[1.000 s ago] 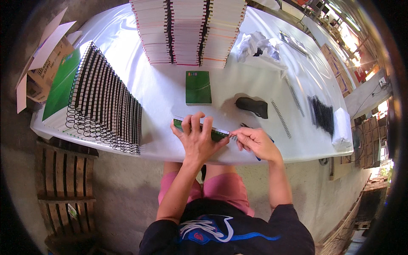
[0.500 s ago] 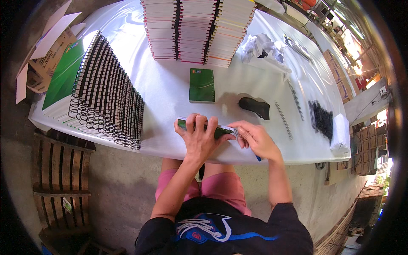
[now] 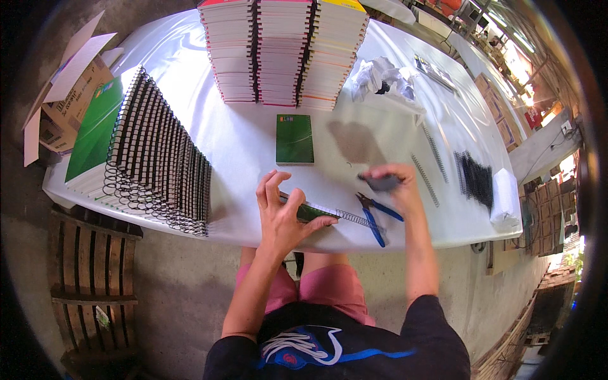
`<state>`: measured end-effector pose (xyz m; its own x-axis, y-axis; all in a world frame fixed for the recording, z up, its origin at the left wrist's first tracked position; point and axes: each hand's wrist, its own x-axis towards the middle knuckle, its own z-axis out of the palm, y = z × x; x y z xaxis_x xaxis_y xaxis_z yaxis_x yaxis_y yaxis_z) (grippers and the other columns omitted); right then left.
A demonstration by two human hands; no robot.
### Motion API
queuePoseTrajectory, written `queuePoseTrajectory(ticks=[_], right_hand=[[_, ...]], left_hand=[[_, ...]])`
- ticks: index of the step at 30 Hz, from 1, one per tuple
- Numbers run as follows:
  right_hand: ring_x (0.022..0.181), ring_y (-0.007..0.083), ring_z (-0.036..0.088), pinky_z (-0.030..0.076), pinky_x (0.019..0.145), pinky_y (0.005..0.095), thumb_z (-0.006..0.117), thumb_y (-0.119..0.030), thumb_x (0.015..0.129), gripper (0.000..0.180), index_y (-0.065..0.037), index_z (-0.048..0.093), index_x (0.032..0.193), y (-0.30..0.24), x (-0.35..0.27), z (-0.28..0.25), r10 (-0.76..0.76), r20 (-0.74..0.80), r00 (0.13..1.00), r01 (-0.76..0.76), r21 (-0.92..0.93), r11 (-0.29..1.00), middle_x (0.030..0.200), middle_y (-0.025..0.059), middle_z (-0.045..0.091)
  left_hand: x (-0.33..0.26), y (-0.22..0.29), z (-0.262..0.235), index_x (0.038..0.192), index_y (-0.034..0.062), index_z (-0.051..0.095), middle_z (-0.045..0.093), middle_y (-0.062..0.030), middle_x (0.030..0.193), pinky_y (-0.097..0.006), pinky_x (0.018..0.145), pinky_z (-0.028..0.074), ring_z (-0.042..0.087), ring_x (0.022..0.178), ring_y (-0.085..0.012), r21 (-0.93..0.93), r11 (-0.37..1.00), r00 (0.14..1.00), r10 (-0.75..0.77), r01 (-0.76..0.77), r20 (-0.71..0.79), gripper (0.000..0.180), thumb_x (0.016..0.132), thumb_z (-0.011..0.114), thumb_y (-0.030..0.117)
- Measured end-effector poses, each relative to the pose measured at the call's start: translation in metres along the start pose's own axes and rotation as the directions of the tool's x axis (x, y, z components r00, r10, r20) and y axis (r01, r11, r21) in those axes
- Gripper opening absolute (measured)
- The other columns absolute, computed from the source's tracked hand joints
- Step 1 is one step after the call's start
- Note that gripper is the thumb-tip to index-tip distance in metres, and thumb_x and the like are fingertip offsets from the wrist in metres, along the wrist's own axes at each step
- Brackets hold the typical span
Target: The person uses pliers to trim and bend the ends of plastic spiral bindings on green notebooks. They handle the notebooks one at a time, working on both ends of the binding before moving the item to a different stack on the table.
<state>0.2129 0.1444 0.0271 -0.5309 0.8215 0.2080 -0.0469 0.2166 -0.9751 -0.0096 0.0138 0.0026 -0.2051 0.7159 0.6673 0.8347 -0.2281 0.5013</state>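
Observation:
My left hand [image 3: 282,215] grips a small green-covered notebook [image 3: 310,213], fingers over its top and thumb along its near side. A wire spiral coil [image 3: 358,218] sticks out from the notebook's right end. Above the coil, my right hand [image 3: 398,183] is closed around a dark, rounded handheld thing [image 3: 382,183], blurred by motion; its exact kind is unclear. Just below it, a pair of blue-handled cutting pliers [image 3: 375,221] lies splayed on the table, by the coil's free end. Beyond my left hand, another green notebook [image 3: 294,142] lies flat.
A tall stack of spiral notebooks [image 3: 278,60] stands at the back, a long row of green ones [image 3: 158,152] at left. Loose coils [image 3: 424,180], a black coil bundle [image 3: 474,176], a white roll [image 3: 505,199] and crumpled white plastic [image 3: 383,82] occupy the right side.
My right hand has left the notebook's coil and picked up the dark thing from the table. The blue-handled pliers now lie on the table. More of the coil shows.

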Motion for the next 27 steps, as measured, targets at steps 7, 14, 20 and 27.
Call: queuePoseTrajectory(ticks=[7,14,20,27], right_hand=[[0.079,0.0193,0.067,0.051,0.076,0.0297,0.052,0.007,0.056,0.03,0.003,0.071,0.08,-0.009,0.007,0.025,0.121,0.309,0.943,-0.08,-0.142,0.987,0.083,0.0143,0.07],[0.072,0.0174,0.066,0.05,0.068,0.0275,0.055,0.005,0.059,0.028,0.0,0.072,0.081,-0.006,0.011,0.024,0.054,0.285,0.957,-0.029,-0.094,0.995,0.078,0.0114,0.07],[0.067,0.0127,0.063,0.048,0.065,0.0256,0.06,0.003,0.062,0.027,-0.003,0.073,0.085,-0.022,0.013,0.041,0.013,0.341,0.94,0.041,-0.151,0.988,0.073,0.0086,0.069],[0.067,0.0099,0.06,0.048,0.066,0.0245,0.058,0.002,0.062,0.027,-0.003,0.073,0.084,-0.021,0.014,0.051,0.083,0.248,0.965,-0.07,-0.06,0.996,0.072,0.008,0.069]], left_hand=[[-0.004,0.0,0.005,0.069,0.0036,0.052,0.041,-0.0181,0.123,-0.053,0.099,0.029,0.029,0.123,-0.0424,-0.063,0.998,1.0,-0.016,0.016,-0.004,0.063,0.046,0.083,0.054],[0.0,-0.007,0.007,0.067,0.0038,0.052,0.037,-0.0195,0.13,-0.055,0.1,0.027,0.026,0.127,-0.043,-0.079,0.997,1.0,0.002,-0.001,0.016,0.063,0.046,0.082,0.055],[-0.001,-0.012,0.008,0.066,0.0047,0.053,0.035,-0.018,0.134,-0.051,0.095,0.035,0.024,0.127,-0.0425,-0.095,0.995,0.999,-0.016,0.019,0.03,0.061,0.046,0.082,0.054],[0.006,-0.016,0.011,0.068,0.0071,0.054,0.033,-0.0161,0.134,-0.046,0.086,0.038,0.034,0.11,-0.0364,-0.191,0.98,0.996,-0.036,0.05,0.079,0.059,0.042,0.085,0.05]])
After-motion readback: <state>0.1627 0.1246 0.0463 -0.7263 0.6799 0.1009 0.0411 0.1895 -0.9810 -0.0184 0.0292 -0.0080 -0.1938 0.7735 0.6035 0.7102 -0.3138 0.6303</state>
